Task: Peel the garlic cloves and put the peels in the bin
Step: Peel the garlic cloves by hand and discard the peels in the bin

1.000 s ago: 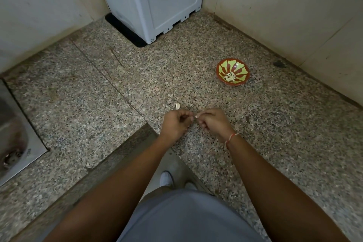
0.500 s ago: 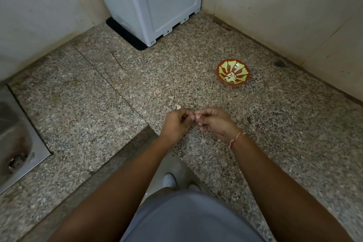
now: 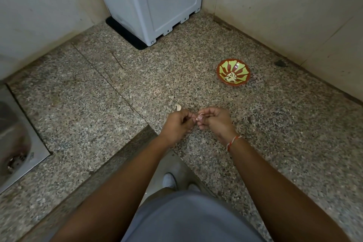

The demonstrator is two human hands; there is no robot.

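My left hand (image 3: 179,124) and my right hand (image 3: 215,121) meet fingertip to fingertip above the granite counter, and both pinch one small garlic clove (image 3: 197,117), mostly hidden by the fingers. Another pale garlic clove (image 3: 178,107) lies on the counter just beyond my left hand. A red and green patterned bowl (image 3: 223,68) stands at the right rear with several pale garlic pieces (image 3: 231,77) in its bottom. No bin is in view.
A grey plastic appliance (image 3: 149,0) stands in the back corner on a black mat. A steel sink (image 3: 13,139) is set into the counter at the left. Walls close the counter at left and right. The counter's inner corner edge (image 3: 149,129) is near my wrists.
Both hands stay joined on the clove at about the same spot; the fingers have shifted slightly. The camera has drifted a little.
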